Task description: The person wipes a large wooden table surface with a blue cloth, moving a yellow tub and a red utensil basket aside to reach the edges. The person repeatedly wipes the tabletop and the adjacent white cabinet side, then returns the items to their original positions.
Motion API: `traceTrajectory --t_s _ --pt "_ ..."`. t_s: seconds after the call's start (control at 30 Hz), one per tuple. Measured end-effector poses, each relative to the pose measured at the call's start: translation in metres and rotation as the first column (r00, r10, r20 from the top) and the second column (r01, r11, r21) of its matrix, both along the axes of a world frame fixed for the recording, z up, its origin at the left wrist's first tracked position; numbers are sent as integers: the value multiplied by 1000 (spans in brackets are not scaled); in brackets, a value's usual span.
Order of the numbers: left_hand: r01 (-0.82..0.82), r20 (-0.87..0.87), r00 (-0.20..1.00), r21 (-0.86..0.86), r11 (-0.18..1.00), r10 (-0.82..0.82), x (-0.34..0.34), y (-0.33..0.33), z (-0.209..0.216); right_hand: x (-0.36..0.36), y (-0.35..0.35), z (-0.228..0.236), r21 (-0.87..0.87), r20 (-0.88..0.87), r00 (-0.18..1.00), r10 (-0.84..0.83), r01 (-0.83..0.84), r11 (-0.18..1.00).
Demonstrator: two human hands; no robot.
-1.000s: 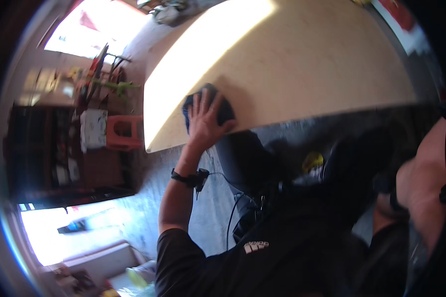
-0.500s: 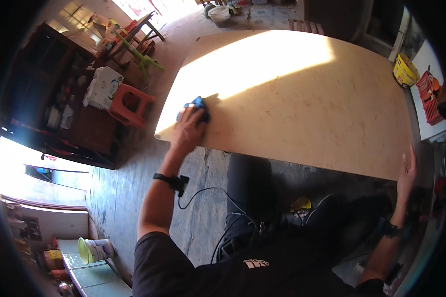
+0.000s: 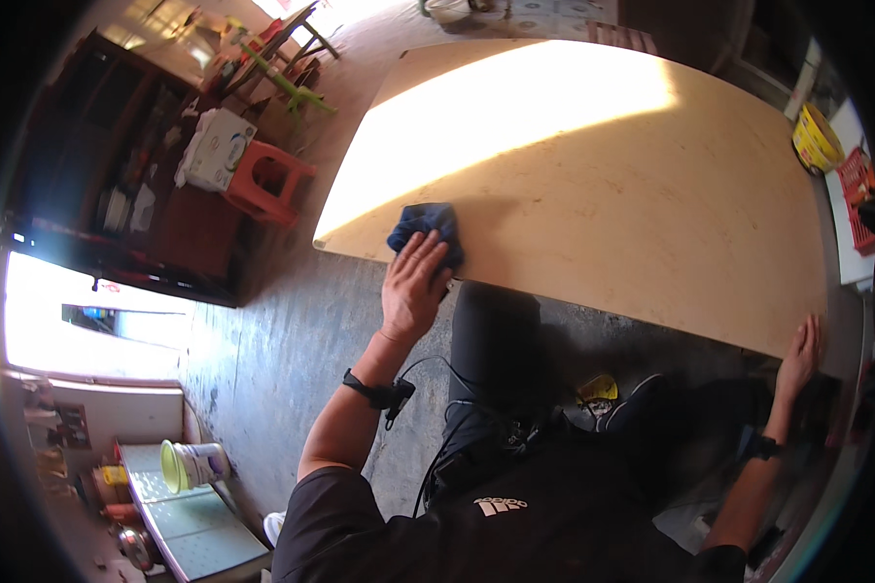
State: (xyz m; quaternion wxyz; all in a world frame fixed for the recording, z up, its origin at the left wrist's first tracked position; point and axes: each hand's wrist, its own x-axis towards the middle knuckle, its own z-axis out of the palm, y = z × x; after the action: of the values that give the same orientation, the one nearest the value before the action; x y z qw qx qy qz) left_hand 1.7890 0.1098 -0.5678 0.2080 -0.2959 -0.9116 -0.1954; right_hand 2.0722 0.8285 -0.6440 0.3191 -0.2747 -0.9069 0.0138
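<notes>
A large pale tan board (image 3: 593, 219) stretches out in front of me, faintly scuffed and brightly sunlit across its far left part. My left hand (image 3: 416, 287) presses a crumpled dark blue cloth (image 3: 426, 220) against the board near its front left edge. The fingers lie over the cloth's near side and hold it to the surface. At the board's near right corner, my right hand (image 3: 800, 356) rests against the edge with its fingers stretched out and no loose object in it.
A red plastic stool (image 3: 267, 183) and a white carton (image 3: 220, 149) stand left, beside a dark cabinet (image 3: 97, 185). A yellow tub (image 3: 817, 141) and red basket (image 3: 856, 199) are at right. A pale bucket (image 3: 192, 466) lies on a low table (image 3: 199, 530) at lower left.
My left hand has drawn the cloth rightward and nearer to me, toward the board's front edge. My right hand stays at the right corner, slightly lower in view. The whole view has shifted a little.
</notes>
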Motion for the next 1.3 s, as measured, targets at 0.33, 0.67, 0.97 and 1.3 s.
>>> traceTrajectory --t_s 0.33,0.67,0.97,1.3 --pt "-430 -64 901 -12 903 429 -79 -123 6 -4 51 21 -336 113 992 -54 89 938" --pt "-529 144 822 -162 833 551 -244 -170 -8 -4 57 -5 -162 42 990 -133 138 977" --pt "-533 84 842 -32 846 534 -404 -106 -28 5 55 -5 -190 60 980 -190 198 962" --pt "-531 0 825 -341 776 565 -498 -30 13 18 38 12 -205 124 980 -154 177 963"
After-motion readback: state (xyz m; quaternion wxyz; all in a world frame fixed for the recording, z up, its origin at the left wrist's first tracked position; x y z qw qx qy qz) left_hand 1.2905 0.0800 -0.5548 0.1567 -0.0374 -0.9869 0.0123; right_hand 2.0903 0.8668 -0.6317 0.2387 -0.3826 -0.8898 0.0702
